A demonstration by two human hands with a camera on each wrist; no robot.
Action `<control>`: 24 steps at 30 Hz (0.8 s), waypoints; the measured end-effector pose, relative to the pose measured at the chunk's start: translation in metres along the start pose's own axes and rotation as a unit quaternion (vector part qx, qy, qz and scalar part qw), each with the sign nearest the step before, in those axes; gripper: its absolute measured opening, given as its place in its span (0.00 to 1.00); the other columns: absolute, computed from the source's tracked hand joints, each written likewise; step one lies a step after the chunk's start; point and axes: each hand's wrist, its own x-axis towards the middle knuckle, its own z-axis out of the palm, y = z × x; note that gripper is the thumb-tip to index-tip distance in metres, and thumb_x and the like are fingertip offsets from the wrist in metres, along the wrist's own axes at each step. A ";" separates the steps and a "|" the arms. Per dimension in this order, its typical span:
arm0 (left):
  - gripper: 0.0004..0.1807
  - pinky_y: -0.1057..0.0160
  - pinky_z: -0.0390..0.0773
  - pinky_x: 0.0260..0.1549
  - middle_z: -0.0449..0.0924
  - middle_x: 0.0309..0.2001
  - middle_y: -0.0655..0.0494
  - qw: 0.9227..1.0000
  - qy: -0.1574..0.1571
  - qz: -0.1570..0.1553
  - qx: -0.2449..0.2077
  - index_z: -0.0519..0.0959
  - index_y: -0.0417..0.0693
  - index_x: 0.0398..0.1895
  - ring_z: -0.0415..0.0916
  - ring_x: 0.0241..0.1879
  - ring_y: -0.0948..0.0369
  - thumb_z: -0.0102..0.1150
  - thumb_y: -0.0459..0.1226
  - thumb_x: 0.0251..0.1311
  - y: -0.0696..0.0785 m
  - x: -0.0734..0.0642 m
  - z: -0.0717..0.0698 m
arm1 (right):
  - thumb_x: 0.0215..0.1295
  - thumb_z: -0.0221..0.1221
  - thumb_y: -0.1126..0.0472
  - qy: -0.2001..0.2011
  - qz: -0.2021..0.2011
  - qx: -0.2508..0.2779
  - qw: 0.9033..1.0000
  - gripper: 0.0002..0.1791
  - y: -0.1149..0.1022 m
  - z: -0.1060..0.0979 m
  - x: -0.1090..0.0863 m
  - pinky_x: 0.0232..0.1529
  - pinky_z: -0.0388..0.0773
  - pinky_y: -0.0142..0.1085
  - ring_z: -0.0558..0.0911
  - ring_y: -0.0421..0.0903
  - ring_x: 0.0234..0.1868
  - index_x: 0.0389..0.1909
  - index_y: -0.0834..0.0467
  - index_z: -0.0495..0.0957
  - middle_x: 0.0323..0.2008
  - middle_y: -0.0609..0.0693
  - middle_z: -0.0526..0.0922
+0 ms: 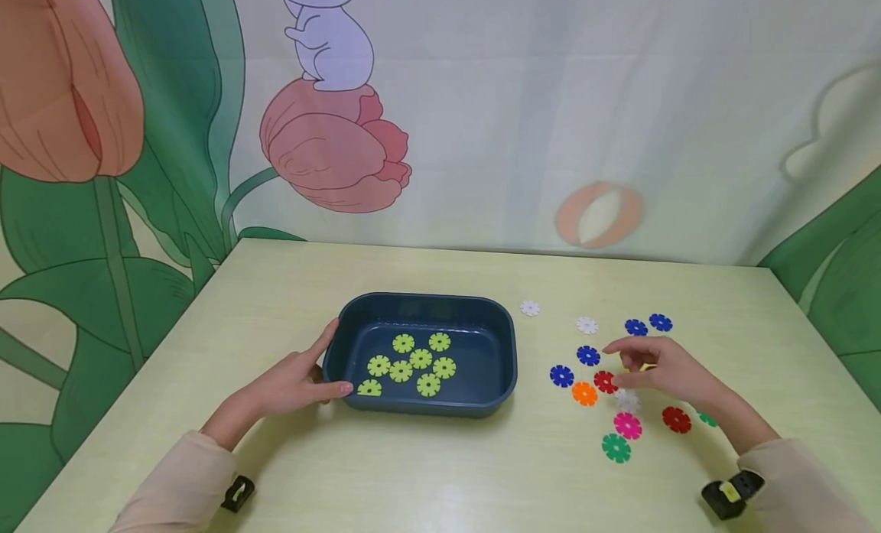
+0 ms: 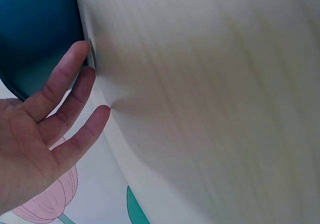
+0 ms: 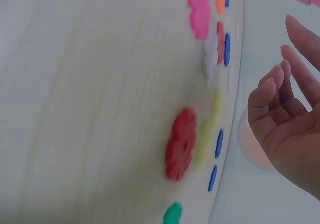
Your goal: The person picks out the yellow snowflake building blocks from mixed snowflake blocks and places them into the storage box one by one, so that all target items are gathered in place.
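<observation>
My left hand [image 1: 299, 376] rests on the left end of a dark blue rectangular basin [image 1: 505, 365], thumb at the near-left rim and index finger along the outer wall. Its other fingers look straight and spread in the left wrist view. Several yellow-green notched plastic discs [image 1: 420, 359] lie flat in the basin. Over the loose discs at right hovers my right hand [image 1: 664, 368], fingers bent loosely, holding nothing that I can see. Near its fingertips are a red disc [image 1: 606, 381] and a blue disc [image 1: 588, 355]. Yellow discs [image 3: 209, 131] lie beneath it, mostly hidden in the head view.
Around the right hand lie more discs: orange [image 1: 584, 394], pink [image 1: 628, 425], green [image 1: 616, 448], red [image 1: 677, 420] and white [image 1: 587, 326]. The pale table [image 1: 385, 472] ends at a printed curtain [image 1: 482, 135]. Black straps [image 1: 733, 495] sit near both sleeves.
</observation>
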 end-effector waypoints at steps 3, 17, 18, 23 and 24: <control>0.56 0.61 0.69 0.26 0.78 0.25 0.56 1.000 0.001 -0.001 0.001 0.33 0.45 0.71 0.72 0.23 0.61 0.61 0.53 0.52 0.000 0.000 -0.001 | 0.51 0.66 0.62 0.011 0.014 -0.011 1.000 0.23 0.010 -0.006 -0.002 0.30 0.69 0.32 0.70 0.48 0.33 0.49 0.65 0.75 0.29 0.54 0.69; 0.56 0.61 0.69 0.24 0.77 0.23 0.55 1.000 -0.002 0.004 -0.002 0.33 0.46 0.71 0.71 0.23 0.61 0.61 0.52 0.52 -0.002 0.001 0.001 | 0.48 0.67 0.58 0.000 0.085 -0.094 0.992 0.25 0.050 -0.030 -0.010 0.33 0.68 0.36 0.67 0.51 0.38 0.48 0.63 0.76 0.35 0.54 0.71; 0.56 0.61 0.69 0.24 0.77 0.24 0.56 1.000 -0.002 0.004 -0.002 0.33 0.46 0.71 0.71 0.23 0.61 0.61 0.52 0.52 -0.002 0.001 0.001 | 0.48 0.68 0.58 0.000 0.089 -0.097 0.991 0.25 0.052 -0.031 -0.010 0.33 0.68 0.37 0.67 0.51 0.39 0.48 0.63 0.76 0.36 0.55 0.71; 0.56 0.61 0.69 0.25 0.78 0.24 0.56 1.000 -0.001 0.002 0.000 0.33 0.46 0.71 0.72 0.23 0.61 0.61 0.53 0.52 -0.002 0.001 0.000 | 0.47 0.68 0.57 -0.001 0.101 -0.108 0.989 0.26 0.062 -0.034 -0.011 0.36 0.68 0.39 0.67 0.52 0.40 0.47 0.65 0.76 0.40 0.56 0.72; 0.56 0.61 0.69 0.25 0.78 0.24 0.56 1.000 -0.001 0.002 0.002 0.33 0.45 0.71 0.71 0.23 0.61 0.61 0.53 0.52 -0.002 0.001 0.000 | 0.47 0.68 0.57 -0.002 0.100 -0.111 0.989 0.26 0.063 -0.034 -0.011 0.36 0.68 0.39 0.67 0.52 0.40 0.47 0.64 0.76 0.40 0.56 0.72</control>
